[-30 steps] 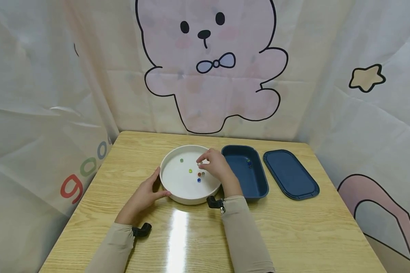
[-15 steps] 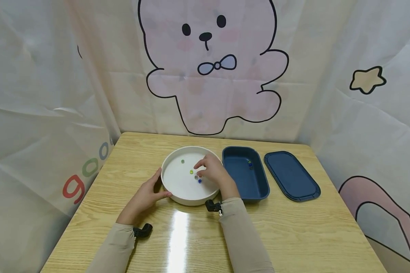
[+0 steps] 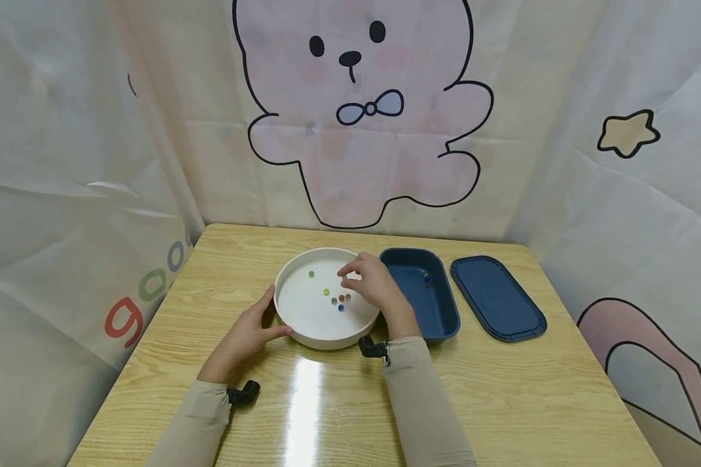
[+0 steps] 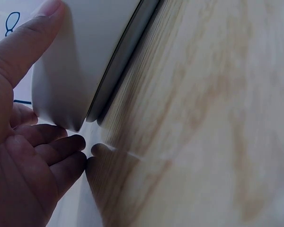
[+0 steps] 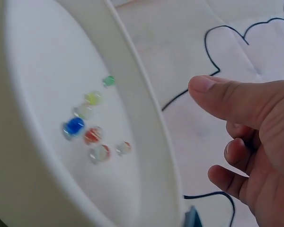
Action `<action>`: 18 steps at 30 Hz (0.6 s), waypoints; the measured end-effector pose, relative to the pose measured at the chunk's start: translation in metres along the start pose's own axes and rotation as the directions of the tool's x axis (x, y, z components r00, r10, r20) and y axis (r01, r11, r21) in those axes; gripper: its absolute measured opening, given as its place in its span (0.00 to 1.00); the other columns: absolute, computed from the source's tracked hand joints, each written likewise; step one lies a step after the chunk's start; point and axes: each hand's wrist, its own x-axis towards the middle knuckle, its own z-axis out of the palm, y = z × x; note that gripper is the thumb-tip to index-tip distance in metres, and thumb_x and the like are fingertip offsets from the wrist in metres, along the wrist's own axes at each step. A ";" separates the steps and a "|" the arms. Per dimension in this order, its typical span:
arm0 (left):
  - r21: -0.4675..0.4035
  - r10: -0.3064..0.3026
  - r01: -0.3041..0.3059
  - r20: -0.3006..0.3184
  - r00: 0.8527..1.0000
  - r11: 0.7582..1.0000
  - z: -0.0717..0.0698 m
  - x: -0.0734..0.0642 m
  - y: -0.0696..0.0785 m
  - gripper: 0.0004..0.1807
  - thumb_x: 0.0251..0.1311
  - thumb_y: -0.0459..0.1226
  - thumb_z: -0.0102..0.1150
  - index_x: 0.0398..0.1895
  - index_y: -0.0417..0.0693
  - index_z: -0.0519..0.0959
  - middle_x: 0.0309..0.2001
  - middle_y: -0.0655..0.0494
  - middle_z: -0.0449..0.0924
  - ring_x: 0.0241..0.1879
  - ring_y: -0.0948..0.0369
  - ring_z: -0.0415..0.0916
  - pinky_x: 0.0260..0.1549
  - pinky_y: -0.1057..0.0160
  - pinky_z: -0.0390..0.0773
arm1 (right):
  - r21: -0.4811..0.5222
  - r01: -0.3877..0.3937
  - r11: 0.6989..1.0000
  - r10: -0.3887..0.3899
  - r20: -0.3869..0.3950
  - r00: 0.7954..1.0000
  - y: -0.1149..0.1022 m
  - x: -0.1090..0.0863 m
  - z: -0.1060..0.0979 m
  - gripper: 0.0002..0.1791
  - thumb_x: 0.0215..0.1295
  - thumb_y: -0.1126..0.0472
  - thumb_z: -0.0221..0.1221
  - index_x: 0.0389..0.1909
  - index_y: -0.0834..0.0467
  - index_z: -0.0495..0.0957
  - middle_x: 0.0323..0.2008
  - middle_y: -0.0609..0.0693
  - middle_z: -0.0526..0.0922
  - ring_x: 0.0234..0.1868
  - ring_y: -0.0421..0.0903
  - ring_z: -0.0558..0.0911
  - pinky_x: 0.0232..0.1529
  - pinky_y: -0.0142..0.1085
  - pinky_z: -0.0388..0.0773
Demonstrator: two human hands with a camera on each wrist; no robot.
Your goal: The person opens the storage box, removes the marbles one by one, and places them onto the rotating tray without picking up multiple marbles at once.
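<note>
Several small glass marbles lie in a round white tray. In the right wrist view I make out a green marble, a yellow marble, a blue marble and a red marble, plus clearer ones. My right hand hovers over the tray's right side. Its thumb and fingertips are apart, with nothing seen between them. At the tray's left wall, my left hand rests with thumb and fingers spread; the left wrist view shows the thumb against the wall.
Right of the tray stands a dark blue box with a few marbles inside near its far right. Beyond it lies a dark blue lid. All rest on a wooden table, with a patterned curtain behind.
My right hand dipped leftward to the marbles, then drew back right. A clear marble now lies left of the red one, absent there a second ago. My left hand has stayed put.
</note>
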 end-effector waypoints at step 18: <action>0.027 -0.009 0.009 0.000 1.000 1.000 0.003 0.001 0.003 0.67 0.53 0.62 0.72 0.84 0.48 0.40 0.83 0.48 0.43 0.81 0.45 0.45 0.76 0.39 0.52 | -0.123 0.061 0.990 -0.078 -0.143 0.987 0.011 -0.013 -0.047 0.11 0.67 0.56 0.69 0.49 0.50 0.89 0.41 0.49 0.76 0.40 0.47 0.71 0.39 0.42 0.71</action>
